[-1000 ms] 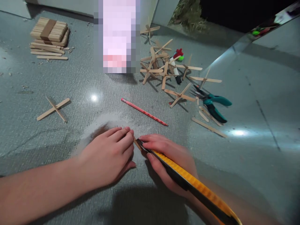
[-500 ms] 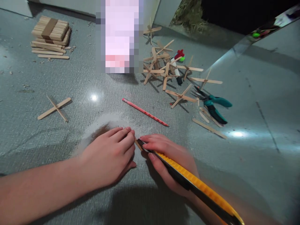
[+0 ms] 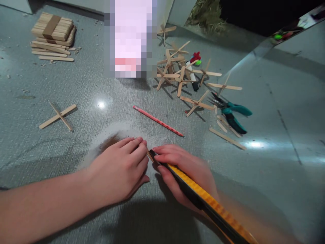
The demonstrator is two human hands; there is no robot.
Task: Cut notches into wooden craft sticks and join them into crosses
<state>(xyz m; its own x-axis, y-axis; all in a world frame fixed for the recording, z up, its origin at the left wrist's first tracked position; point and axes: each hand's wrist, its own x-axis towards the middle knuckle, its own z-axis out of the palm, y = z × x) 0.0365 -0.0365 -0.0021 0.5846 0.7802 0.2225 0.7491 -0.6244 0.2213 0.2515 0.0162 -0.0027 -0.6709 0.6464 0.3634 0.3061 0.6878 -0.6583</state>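
Items about me, placed rel. to the pliers (image 3: 228,109), w/ teal & black handles, lying on my grey textured surface (image 3: 269,112). Pencil (image 3: 158,121): pinkish-red, dark tip, well L of pliers. Marker (image 3: 190,71): white w/ black end, beyond & L of pliers. Red-and-green item (image 3: 196,57): farther beyond, L; I can't ID it. Straw-like material (image 3: 207,17): well beyond pliers, slightly L. Pixelated block (image 3: 128,37): far L & beyond, details obscured.

The left hand (image 3: 124,166) presses a wooden stick (image 3: 150,155) near the middle of the desk (image 3: 101,223), while the right hand (image 3: 181,169) grips a yellow-and-black cutter (image 3: 200,191) against it. A red pencil (image 3: 158,121) lies beyond the hands, with teal-handled pliers (image 3: 232,112) farther right.
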